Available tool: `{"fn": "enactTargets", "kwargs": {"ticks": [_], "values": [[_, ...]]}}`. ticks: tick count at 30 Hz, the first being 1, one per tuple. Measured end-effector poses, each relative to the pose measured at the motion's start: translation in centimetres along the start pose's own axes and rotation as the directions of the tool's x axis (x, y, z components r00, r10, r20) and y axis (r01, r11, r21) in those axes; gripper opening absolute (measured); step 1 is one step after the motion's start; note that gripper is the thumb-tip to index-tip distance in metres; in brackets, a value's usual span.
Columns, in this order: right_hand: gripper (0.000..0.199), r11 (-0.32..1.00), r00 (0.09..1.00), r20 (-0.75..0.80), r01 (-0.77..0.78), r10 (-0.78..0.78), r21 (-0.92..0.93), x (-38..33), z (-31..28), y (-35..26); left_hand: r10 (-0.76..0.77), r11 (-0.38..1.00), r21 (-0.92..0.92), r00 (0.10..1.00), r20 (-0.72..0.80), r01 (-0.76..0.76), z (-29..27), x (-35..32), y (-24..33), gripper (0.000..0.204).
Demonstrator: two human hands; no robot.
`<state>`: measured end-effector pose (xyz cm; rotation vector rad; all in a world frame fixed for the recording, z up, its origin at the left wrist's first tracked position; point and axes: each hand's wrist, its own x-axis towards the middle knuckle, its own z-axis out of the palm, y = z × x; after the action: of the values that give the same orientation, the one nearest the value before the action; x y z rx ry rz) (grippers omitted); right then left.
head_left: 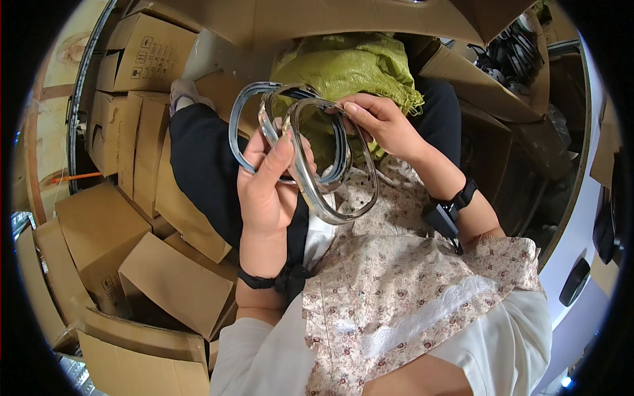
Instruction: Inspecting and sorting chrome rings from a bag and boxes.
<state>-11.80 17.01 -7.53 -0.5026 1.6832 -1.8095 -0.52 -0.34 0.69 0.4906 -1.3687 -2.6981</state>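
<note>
Several shiny oval metal rings (339, 215) fan out in front of me, above my lap. My left hand (269, 173) is closed around their left side, the thumb pressed on the nearest ring and the fingers behind. With thumb and forefinger my right hand (376, 122) pinches the upper right part of a ring; its other fingers curl behind. The ring farthest left looks bluish, and the nearest one is bright and mirror-like. Beyond the rings, a yellow-green woven sack (350, 63) lies between my legs.
Open and stacked cardboard boxes (175, 284) crowd the left side. A carton (489, 86) at the far right holds black parts. Another large cardboard box (330, 18) spans the far edge. A white surface on the right carries a dark oval object (574, 282).
</note>
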Motion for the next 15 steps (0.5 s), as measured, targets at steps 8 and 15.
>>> {"fn": "enactTargets", "kwargs": {"ticks": [8, 15], "values": [[0.024, 0.789, 0.959, 0.155, -0.284, 0.238, 0.545, -1.2, -1.2, -0.9, -0.172, 0.962, -0.233, 0.979, -0.109, 0.143, -2.3, 0.8, 0.5, 0.029], [0.029, 0.696, 0.975, 0.080, -0.206, 0.209, 0.688, -3.1, -0.8, -6.0, -0.058, 0.966, -0.257, 0.996, -0.071, 0.038, -3.4, 0.4, 1.1, 0.030]]}}
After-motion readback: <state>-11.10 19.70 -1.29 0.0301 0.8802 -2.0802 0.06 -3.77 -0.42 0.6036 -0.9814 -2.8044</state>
